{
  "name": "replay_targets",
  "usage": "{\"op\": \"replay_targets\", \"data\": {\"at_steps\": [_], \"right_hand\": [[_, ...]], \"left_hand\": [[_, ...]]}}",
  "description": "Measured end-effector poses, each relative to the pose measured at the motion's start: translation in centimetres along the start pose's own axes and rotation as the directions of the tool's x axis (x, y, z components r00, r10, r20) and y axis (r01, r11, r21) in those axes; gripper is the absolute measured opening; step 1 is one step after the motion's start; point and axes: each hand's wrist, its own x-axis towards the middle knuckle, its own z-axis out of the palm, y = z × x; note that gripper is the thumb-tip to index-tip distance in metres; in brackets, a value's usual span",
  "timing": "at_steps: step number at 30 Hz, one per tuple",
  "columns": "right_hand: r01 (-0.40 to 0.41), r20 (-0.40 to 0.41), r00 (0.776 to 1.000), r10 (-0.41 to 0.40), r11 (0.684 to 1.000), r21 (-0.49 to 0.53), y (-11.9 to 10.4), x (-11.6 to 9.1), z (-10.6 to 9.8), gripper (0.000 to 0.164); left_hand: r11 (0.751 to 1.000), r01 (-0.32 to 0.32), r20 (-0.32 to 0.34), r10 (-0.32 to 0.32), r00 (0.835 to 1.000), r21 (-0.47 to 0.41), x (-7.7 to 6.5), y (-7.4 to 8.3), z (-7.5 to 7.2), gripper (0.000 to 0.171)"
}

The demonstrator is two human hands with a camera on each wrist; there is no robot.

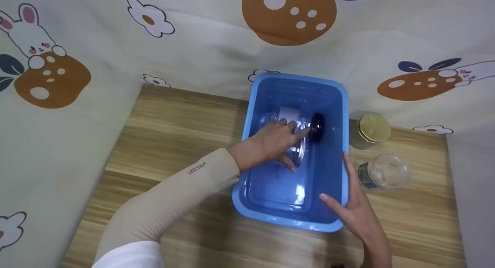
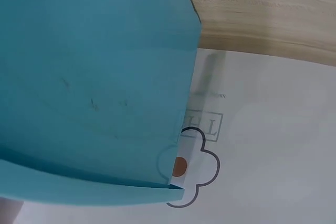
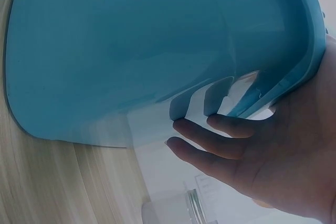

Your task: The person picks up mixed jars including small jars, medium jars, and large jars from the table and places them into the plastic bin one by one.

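Note:
My left hand [image 1: 268, 142] reaches down inside a blue plastic tub [image 1: 286, 222] and holds a clear jar [image 1: 301, 154] with a shiny rim. Its fingers bend over the far side, and the thumb lies on the near side. The index finger stretches to a dark, rounded object [image 1: 317, 127] by the right wall. Much of the jar is hidden under the palm. My right hand [image 1: 357, 206] grips the tub's right rim, thumb inside and fingers along the outer wall [image 3: 131, 40]. The left wrist view shows mainly the tub's outer side [image 2: 94, 66].
Right of the tub stand a jar with a gold lid [image 1: 374, 128] and a clear jar with a dark label [image 1: 390, 171]. All rest on a wood-grain tabletop [image 1: 185, 125]. A patterned cloth [image 1: 209, 47] rises behind the tub and along both sides.

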Motion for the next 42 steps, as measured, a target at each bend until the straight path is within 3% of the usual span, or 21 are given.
{"op": "replay_targets", "data": {"at_steps": [4, 14, 25, 36, 42], "right_hand": [[0.016, -0.005, 1.0, -0.016, 1.0, 0.006, 0.0, 0.0, 0.0, 0.105], [-0.002, 0.01, 1.0, 0.002, 1.0, 0.012, -0.4, 0.3, -0.1, 0.105], [-0.026, 0.026, 0.999, 0.026, 0.999, -0.019, -0.5, 0.2, -0.1, 0.103], [-0.005, 0.006, 1.0, 0.005, 0.997, -0.077, -0.3, -0.1, 0.0, 0.102], [-0.016, 0.01, 1.0, 0.016, 0.999, -0.045, -0.2, -0.1, 0.0, 0.101]], "left_hand": [[1.0, 0.014, 0.025, -0.014, 1.0, 0.002, 0.2, 0.1, 0.0, 0.12], [1.0, 0.011, 0.012, -0.011, 1.0, -0.003, 0.6, 0.1, 0.4, 0.12], [0.999, -0.028, 0.057, 0.029, 0.998, -0.018, 0.8, 0.0, 1.2, 0.119], [0.999, -0.009, 0.151, 0.017, 0.988, -0.052, 1.2, 0.4, 1.6, 0.118], [0.998, -0.012, 0.151, 0.021, 0.988, -0.059, 1.2, 0.5, 1.7, 0.117]]}}
